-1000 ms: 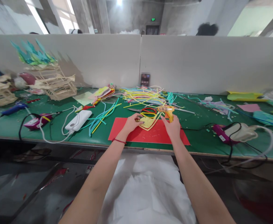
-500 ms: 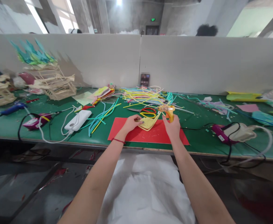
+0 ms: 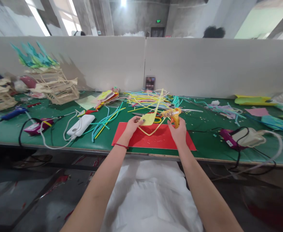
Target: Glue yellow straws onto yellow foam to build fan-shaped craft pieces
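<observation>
My left hand [image 3: 132, 126] pinches a small yellow foam piece [image 3: 148, 119] with thin yellow strips sticking up and out from it, lifted a little above the red sheet [image 3: 156, 141]. My right hand [image 3: 177, 131] grips an orange glue gun [image 3: 173, 115], its nozzle pointing left toward the yellow piece. Red-handled scissors [image 3: 153, 113] lie just behind, partly hidden by the piece. A heap of coloured foam strips [image 3: 151, 98] lies farther back.
The green table [image 3: 102, 141] carries a white power bank [image 3: 81, 124] with cables at left, wooden stick models [image 3: 55, 85], a blue glue gun [image 3: 13, 112], a purple glue gun [image 3: 228, 137] at right, and foam sheets [image 3: 252, 100]. A grey partition [image 3: 204, 64] stands behind.
My left hand has lifted the yellow piece off the red sheet and tilted it up, so its strips now stick upward. The glue gun has shifted slightly.
</observation>
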Demonstrator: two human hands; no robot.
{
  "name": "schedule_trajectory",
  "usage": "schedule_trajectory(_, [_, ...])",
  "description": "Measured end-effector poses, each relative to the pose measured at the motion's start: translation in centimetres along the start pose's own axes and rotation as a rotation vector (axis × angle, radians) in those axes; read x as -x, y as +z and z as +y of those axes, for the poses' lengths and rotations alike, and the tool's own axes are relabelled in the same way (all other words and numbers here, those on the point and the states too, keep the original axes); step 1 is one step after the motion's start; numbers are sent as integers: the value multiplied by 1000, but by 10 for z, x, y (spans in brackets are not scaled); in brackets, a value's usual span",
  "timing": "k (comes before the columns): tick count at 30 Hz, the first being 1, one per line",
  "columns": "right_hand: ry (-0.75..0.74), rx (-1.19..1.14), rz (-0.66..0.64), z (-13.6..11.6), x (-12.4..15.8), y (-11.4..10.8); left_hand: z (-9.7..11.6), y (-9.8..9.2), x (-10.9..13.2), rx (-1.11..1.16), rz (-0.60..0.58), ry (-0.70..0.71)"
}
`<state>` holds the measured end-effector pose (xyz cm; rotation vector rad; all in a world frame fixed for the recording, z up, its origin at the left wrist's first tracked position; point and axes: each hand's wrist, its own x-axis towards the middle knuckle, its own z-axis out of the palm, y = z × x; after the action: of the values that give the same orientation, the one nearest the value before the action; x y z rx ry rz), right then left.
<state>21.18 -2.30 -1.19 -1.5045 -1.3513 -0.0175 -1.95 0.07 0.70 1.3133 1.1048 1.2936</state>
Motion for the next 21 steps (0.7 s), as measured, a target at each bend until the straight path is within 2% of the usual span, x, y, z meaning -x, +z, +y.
schedule_trajectory(8, [-61, 21, -54, 1, 1, 0, 0, 0, 1, 239, -40, -103])
schedule_trajectory(21, [-112, 34, -71, 5, 1, 2, -3, 0, -2, 313, -29, -157])
